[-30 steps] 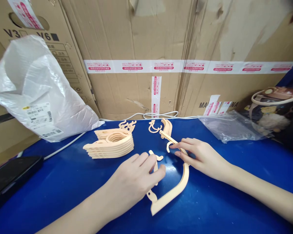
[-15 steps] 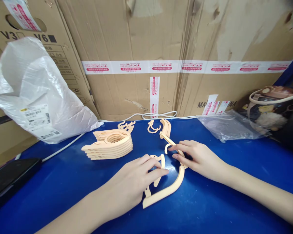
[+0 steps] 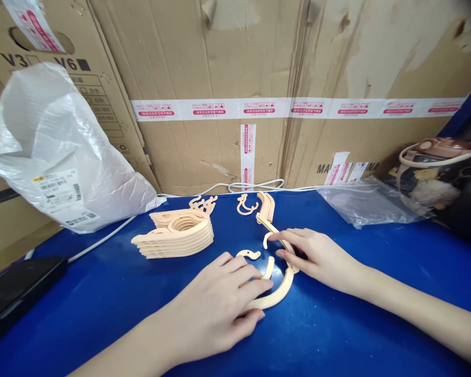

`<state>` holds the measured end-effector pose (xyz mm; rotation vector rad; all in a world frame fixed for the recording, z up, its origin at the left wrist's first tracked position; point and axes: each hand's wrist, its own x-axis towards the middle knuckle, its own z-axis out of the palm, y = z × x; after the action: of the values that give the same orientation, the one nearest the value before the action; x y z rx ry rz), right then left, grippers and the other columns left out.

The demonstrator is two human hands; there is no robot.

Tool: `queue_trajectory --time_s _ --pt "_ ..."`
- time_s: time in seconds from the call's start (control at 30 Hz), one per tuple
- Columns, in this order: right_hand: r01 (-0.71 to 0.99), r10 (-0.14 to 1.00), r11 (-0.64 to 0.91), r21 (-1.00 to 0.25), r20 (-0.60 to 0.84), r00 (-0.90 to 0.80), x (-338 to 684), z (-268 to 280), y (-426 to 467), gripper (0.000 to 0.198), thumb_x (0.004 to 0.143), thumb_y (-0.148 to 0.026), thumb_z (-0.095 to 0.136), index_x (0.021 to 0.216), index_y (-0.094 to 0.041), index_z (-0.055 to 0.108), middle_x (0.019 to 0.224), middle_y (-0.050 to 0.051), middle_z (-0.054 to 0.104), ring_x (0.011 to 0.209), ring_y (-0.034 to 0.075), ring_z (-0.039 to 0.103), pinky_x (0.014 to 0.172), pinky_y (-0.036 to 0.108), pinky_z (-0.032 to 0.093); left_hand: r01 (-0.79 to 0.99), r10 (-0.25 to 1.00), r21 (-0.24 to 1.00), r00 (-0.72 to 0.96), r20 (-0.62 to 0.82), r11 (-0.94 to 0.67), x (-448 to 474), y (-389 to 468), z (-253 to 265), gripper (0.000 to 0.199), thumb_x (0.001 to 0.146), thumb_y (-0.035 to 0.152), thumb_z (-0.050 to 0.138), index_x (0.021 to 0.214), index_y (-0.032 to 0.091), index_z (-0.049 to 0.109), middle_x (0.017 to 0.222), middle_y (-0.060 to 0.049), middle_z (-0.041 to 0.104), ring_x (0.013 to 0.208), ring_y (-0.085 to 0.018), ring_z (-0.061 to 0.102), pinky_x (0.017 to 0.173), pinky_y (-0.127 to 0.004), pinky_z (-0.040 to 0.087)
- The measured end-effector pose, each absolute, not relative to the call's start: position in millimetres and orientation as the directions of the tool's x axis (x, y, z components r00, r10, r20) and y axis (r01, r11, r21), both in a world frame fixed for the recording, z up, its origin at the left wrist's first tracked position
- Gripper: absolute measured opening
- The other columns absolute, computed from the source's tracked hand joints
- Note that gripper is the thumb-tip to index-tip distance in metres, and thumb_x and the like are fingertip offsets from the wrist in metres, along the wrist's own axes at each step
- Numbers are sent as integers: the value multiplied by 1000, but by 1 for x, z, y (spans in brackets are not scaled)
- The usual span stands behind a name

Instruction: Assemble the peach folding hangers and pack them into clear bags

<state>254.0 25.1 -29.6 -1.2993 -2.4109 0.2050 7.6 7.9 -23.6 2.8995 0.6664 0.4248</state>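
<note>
A cream folding clothes hanger (image 3: 280, 294) lies spread on the blue tabletop, its two arms meeting at a joint near the middle. My right hand (image 3: 312, 254) has thumb and fingers closed around its straight far arm. Over the near, curved arm is my left hand (image 3: 223, 298), its thumb and fingers closed on the end, which they hide. A small curved piece (image 3: 269, 267) sticks out beside the left fingertips. Just beyond that hand lies a loose hook piece (image 3: 249, 254). To the left stands a neat stack of folded hangers (image 3: 176, 241).
Loose hooks (image 3: 202, 203), another hook group (image 3: 247, 204) and several curved arms (image 3: 266, 206) lie at the back. A white plastic bag (image 3: 74, 157) and a phone (image 3: 19, 293) are left. A clear bag (image 3: 365, 204) lies right. Cardboard boxes (image 3: 220, 146) wall off the back, with a white cable (image 3: 255, 184) along them.
My left hand has shifted toward me from the small hook pieces and onto the end of the hanger's near arm. My right hand has stayed nearly still.
</note>
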Motion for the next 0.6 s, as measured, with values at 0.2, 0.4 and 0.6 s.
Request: queue_trajectory --time_s 0.2,0.4,0.6 --pt "758 817 576 -307 256 -517 252 -30 23 25 94 -26 48 117 -22 58 82 1 63 77 18 61 72 31 48 375 401 145 873 278 -916 9 7 -25 21 94 16 46 110 21 60 97 -1 65 89 -18 56 79 -34 39" --pt "738 772 633 -233 260 -580 251 -32 21 23 95 -23 46 116 -20 55 95 5 65 85 20 62 75 33 49 369 392 132 882 263 -920 8 8 -24 21 94 14 45 107 19 61 97 -3 64 88 -19 57 78 -34 44" --pt "666 653 741 -86 321 -686 251 -36 23 18 96 -16 39 111 -17 48 96 7 65 76 18 60 69 31 47 348 375 140 879 293 -927 9 7 -23 25 90 9 48 109 20 60 127 -4 57 116 -21 51 96 -36 42"
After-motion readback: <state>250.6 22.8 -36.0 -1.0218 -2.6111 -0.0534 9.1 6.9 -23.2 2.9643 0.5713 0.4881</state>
